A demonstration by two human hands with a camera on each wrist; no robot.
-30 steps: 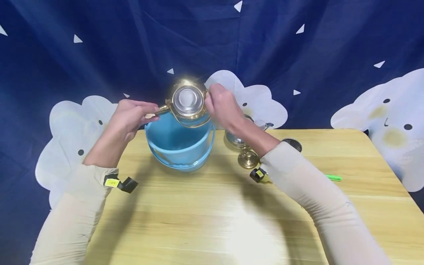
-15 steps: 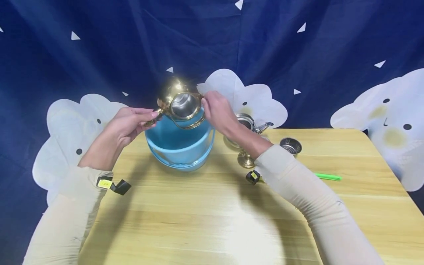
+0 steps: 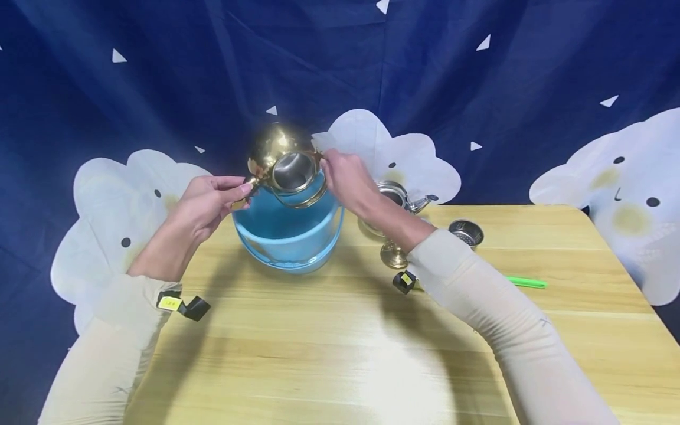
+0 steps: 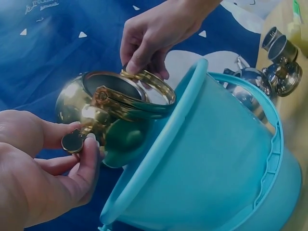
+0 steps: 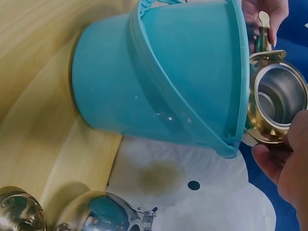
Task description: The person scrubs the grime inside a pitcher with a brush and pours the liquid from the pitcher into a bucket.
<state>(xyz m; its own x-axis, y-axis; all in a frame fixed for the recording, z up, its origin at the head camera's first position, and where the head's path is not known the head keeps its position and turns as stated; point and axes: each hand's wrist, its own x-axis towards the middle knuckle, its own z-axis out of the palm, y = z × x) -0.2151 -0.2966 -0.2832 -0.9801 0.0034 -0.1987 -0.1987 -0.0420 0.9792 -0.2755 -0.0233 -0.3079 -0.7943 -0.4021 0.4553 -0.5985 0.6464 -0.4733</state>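
A golden teapot [image 3: 272, 143] without its lid is held tipped over the blue bucket [image 3: 291, 252], its round opening facing toward me and downward. My left hand [image 3: 204, 203] pinches the spout between thumb and fingers; the spout's small round tip [image 4: 72, 141] shows in the left wrist view. On the opposite side, my right hand [image 3: 349, 182] grips the teapot near the end of its carrying handle [image 3: 305, 204], which hangs down below the opening. Seen from the right wrist, the teapot's silver inside [image 5: 280, 96] is bare. The bucket's own handle lies down against its front.
Partly behind my right forearm stand a silver teapot [image 3: 392, 190] and a golden lid [image 3: 393, 255] on the wooden table [image 3: 297, 348]. Farther right are a perforated metal strainer [image 3: 466, 232] and a green handle [image 3: 527, 283]. A dark blue curtain [image 3: 435, 65] hangs behind.
The teapot has tipped further and shifted slightly left, so its opening now faces lower. Both hands moved along with it; the strainer and silver teapot came out more from behind the right arm.
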